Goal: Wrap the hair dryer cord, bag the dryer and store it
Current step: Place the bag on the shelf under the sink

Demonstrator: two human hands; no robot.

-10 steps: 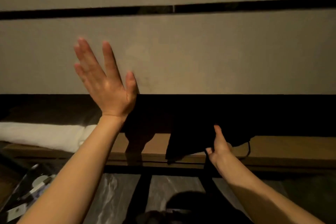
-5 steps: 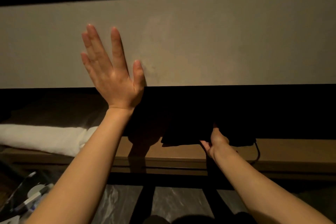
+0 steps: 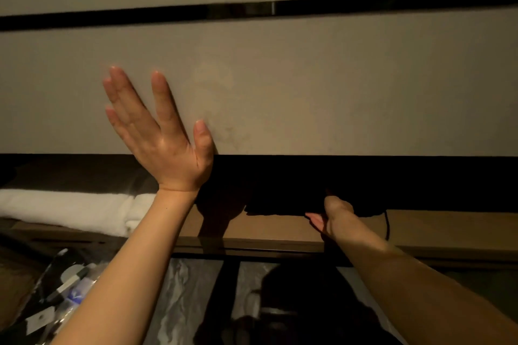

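A black bag (image 3: 280, 204) lies deep on the wooden shelf (image 3: 448, 227), mostly lost in the dark recess under the beige panel. My right hand (image 3: 330, 216) reaches in against the bag's front edge, fingers hidden in shadow. A thin black drawstring (image 3: 387, 225) hangs from the bag's right end over the shelf. My left hand (image 3: 159, 134) is raised flat with fingers spread, its palm against the beige flap panel (image 3: 308, 92) above the recess. The hair dryer itself is not visible.
Folded white towels (image 3: 70, 209) lie on the shelf at the left. Small packaged toiletries (image 3: 64, 297) sit at the lower left. A marble-patterned surface (image 3: 190, 297) with a dark frame lies below the shelf. A black strip (image 3: 252, 8) runs across the wall above.
The bag has gone further back into the dark recess with my right hand following it. My left hand stays up on the panel; the view has tilted slightly.
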